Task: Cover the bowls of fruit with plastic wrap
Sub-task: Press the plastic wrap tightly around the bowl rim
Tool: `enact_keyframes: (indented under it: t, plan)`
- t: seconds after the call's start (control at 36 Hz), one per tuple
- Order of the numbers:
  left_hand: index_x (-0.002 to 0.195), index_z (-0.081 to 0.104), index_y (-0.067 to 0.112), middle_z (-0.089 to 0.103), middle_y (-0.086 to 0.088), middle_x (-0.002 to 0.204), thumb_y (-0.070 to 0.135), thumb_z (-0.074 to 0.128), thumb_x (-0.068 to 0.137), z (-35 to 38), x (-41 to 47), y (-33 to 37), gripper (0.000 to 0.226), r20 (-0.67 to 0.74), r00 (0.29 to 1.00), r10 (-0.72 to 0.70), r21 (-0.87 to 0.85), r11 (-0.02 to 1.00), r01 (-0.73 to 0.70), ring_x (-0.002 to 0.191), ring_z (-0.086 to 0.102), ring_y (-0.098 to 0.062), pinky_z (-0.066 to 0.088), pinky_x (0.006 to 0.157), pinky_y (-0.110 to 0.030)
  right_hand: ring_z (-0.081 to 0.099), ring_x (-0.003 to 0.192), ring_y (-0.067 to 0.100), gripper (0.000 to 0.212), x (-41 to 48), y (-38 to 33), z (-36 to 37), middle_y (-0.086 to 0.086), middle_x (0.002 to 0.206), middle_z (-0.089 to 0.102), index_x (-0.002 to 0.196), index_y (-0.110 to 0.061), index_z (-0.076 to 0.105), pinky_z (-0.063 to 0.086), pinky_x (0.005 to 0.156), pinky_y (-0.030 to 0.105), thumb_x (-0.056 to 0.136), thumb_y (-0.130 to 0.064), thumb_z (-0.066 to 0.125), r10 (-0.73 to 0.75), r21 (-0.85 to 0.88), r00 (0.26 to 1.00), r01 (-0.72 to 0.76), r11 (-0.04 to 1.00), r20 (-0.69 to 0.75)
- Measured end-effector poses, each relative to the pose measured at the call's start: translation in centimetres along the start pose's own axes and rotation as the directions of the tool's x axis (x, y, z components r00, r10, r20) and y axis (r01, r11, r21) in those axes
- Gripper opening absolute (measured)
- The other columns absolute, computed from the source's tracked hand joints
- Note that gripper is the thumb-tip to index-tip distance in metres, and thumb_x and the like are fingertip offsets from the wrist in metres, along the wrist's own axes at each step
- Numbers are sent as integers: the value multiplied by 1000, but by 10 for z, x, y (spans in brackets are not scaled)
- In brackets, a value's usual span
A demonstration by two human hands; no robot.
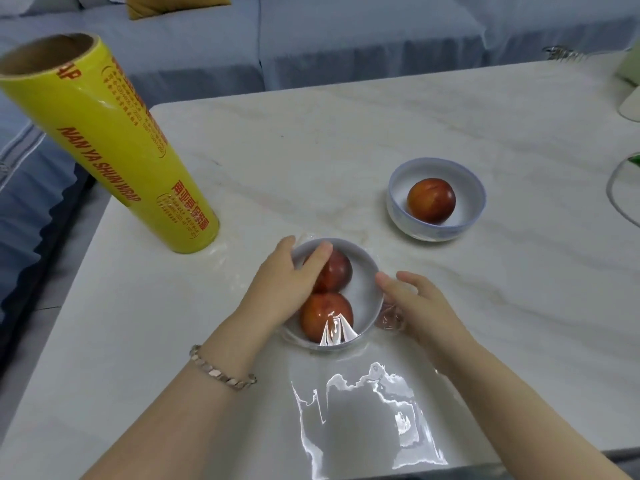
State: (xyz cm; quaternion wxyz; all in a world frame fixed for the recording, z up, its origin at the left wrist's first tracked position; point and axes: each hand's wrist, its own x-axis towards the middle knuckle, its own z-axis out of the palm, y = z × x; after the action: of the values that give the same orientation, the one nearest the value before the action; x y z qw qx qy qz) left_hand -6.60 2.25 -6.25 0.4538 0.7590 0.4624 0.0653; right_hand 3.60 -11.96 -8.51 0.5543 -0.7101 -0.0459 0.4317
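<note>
The near bowl [366, 292] holds two red fruits [325, 315] under a sheet of plastic wrap [363, 407] that trails toward me across the table. My left hand [285, 284] grips the bowl's left rim, with the thumb on the wrap over the far fruit and the fingers outside. My right hand [417, 303] presses against the bowl's right side, with bunched wrap under its palm. The far bowl [465, 188] holds one red fruit [431, 200] and shows no wrap. A yellow wrap roll [131, 150] stands upright at the left.
The white marble table [311, 150] ends close to the roll on the left. A blue sofa [346, 36] runs behind the table. A glass rim [614, 199] and a white and green object [630, 98] sit at the right edge.
</note>
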Motion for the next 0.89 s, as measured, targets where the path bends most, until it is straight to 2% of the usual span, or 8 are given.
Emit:
enact_keyframes:
  t: [0.08, 0.25, 0.47, 0.58, 0.69, 0.78, 0.83, 0.89]
  plan:
    - [123, 55, 18, 56, 6, 116, 52, 54, 86, -2, 2, 5, 50, -13, 1000, -16, -101, 995, 15, 105, 50, -12, 35, 87, -24, 59, 63, 24, 56, 1, -2, 3, 11, 74, 65, 127, -20, 41, 52, 68, 35, 79, -26, 70, -68, -18, 998, 68, 998, -14]
    - [94, 67, 30, 66, 15, 97, 52, 56, 84, -15, -8, 8, 27, 10, 1000, -14, -247, 969, 16, 97, 59, -6, 42, 81, -18, 65, 78, 14, 59, -6, -6, -3, 11, 87, 70, 123, -29, 47, 50, 83, 25, 72, -24, 76, -310, -184, 951, 306, 934, 8]
    - [75, 69, 30, 70, 22, 76, 38, 66, 80, -14, -24, -11, 9, 22, 997, 68, -342, 938, -56, 76, 63, 7, 47, 73, -9, 58, 90, -4, 61, -25, -25, -7, -16, 91, 65, 111, -57, 36, 40, 78, 2, 72, -29, 74, -508, -447, 805, 592, 671, 305]
    - [71, 66, 29, 68, 18, 75, 47, 76, 60, -15, -24, -16, 23, -21, 994, 109, -391, 914, -108, 72, 62, 3, 46, 66, -9, 64, 85, -1, 74, -26, -35, -5, -6, 97, 68, 120, -40, 43, 47, 78, 7, 63, -13, 81, -399, -306, 865, 486, 819, 305]
    - [72, 63, 29, 65, 18, 71, 57, 61, 40, -14, -25, -17, 43, -15, 993, 121, -400, 909, -117, 64, 59, 6, 45, 60, -8, 65, 87, 15, 63, -18, -49, -6, 2, 96, 72, 118, -19, 54, 48, 86, 25, 58, -18, 73, -142, 40, 924, 137, 990, 356]
    - [74, 65, 32, 67, 25, 74, 52, 62, 45, -14, -27, -16, 35, 19, 986, 163, -407, 903, -141, 72, 60, 8, 45, 66, -5, 50, 76, 24, 64, -9, -57, 1, 13, 83, 58, 105, 1, 61, 41, 75, 32, 59, -38, 81, 5, -146, 918, 57, 988, 396]
    - [76, 68, 34, 69, 25, 77, 44, 65, 51, -13, -29, -15, 26, 33, 985, 171, -437, 888, -139, 77, 62, 9, 44, 68, -3, 43, 77, 25, 77, -7, -62, 6, 13, 84, 53, 97, 2, 66, 36, 72, 35, 49, -57, 78, 74, -286, 917, 46, 957, 393]
    - [78, 70, 34, 70, 24, 83, 47, 65, 48, -13, -30, -15, 33, 16, 987, 159, -465, 875, -134, 80, 63, 10, 44, 68, -3, 43, 69, 24, 61, -6, -69, 9, 13, 77, 52, 82, -4, 68, 36, 64, 31, 51, -56, 70, 93, -338, 909, 55, 940, 407]
